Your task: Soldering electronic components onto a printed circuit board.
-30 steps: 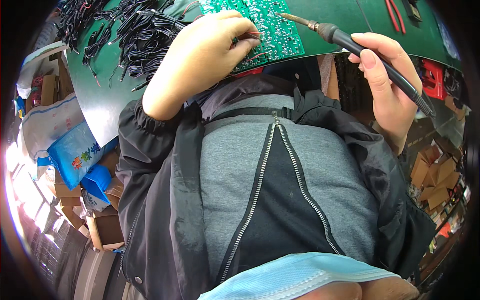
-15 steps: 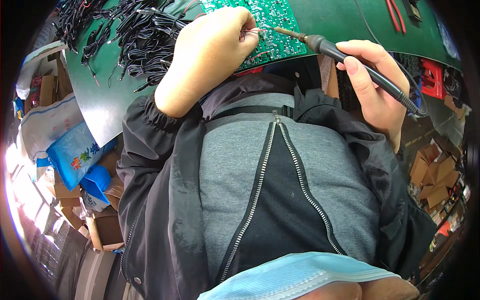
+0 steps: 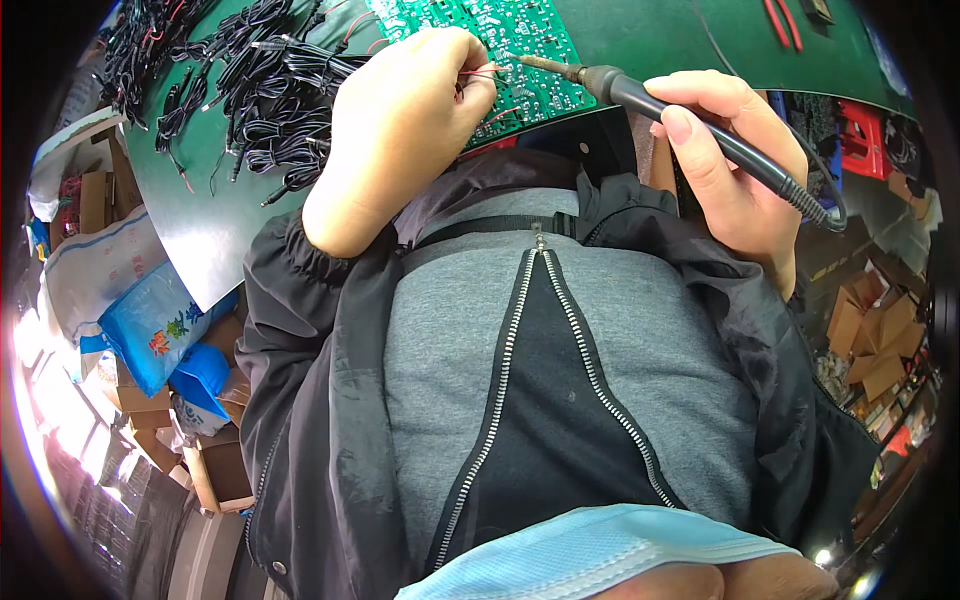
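My left hand (image 3: pixel 405 135) is closed in a pinch on thin red and dark wires (image 3: pixel 486 70) over a green circuit board (image 3: pixel 556 62). Its fingertips are partly hidden behind the hand. My right hand (image 3: pixel 738 150) grips the black handle of a soldering iron (image 3: pixel 632 93), thumb and index finger on either side. The iron points left, its brown tip low over the board beside the wire ends. Whether the tip touches a solder joint is too small to tell. Many small components and solder points dot the board, which lies by the table's near edge.
Bundles of black cables (image 3: pixel 290 110) lie left of the board on the green table (image 3: pixel 660 35). A red-handled tool (image 3: pixel 783 22) sits at the far right. Cardboard boxes (image 3: pixel 880 335) and a red plastic item (image 3: pixel 862 140) are below the right side; bags (image 3: pixel 150 320) are at left.
The whole view has shifted slightly, so the table and hands appear further left. The iron's tip has moved a little left over the board. Both hands keep their grips.
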`<action>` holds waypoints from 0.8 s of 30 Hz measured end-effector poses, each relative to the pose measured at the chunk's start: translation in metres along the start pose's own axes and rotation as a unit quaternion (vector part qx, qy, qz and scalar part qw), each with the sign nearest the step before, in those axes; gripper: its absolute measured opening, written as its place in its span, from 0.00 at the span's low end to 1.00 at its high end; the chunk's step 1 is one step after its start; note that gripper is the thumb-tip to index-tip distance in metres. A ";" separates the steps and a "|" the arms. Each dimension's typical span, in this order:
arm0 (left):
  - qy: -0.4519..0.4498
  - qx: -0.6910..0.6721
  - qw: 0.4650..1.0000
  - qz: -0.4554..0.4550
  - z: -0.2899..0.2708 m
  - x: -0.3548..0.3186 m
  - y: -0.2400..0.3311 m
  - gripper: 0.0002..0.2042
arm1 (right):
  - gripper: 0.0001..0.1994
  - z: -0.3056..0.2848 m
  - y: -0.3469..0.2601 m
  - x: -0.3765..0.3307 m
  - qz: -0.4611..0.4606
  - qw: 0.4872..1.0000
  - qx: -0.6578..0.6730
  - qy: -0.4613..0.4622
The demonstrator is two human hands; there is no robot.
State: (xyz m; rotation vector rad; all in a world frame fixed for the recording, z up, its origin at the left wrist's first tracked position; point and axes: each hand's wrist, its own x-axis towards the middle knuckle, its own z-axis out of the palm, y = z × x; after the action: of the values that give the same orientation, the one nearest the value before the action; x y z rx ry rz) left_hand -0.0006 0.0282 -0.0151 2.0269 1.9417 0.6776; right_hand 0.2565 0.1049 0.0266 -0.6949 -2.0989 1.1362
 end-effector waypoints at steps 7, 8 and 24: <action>0.038 0.035 0.998 0.024 0.005 -0.002 0.000 0.05 | 0.08 -0.003 -0.006 0.002 0.057 0.996 0.014 -0.063; 0.037 0.034 0.998 0.026 0.006 -0.001 0.000 0.05 | 0.08 -0.003 -0.007 0.001 0.059 0.996 0.013 -0.061; 0.018 0.030 0.999 0.017 0.004 0.001 0.003 0.06 | 0.08 0.001 -0.001 0.005 -0.005 0.998 0.006 -0.068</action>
State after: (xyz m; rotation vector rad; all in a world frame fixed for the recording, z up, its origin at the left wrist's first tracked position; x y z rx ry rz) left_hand 0.0041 0.0297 -0.0167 2.1022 1.9739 0.6757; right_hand 0.2527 0.1072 0.0289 -0.6148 -2.2038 1.2207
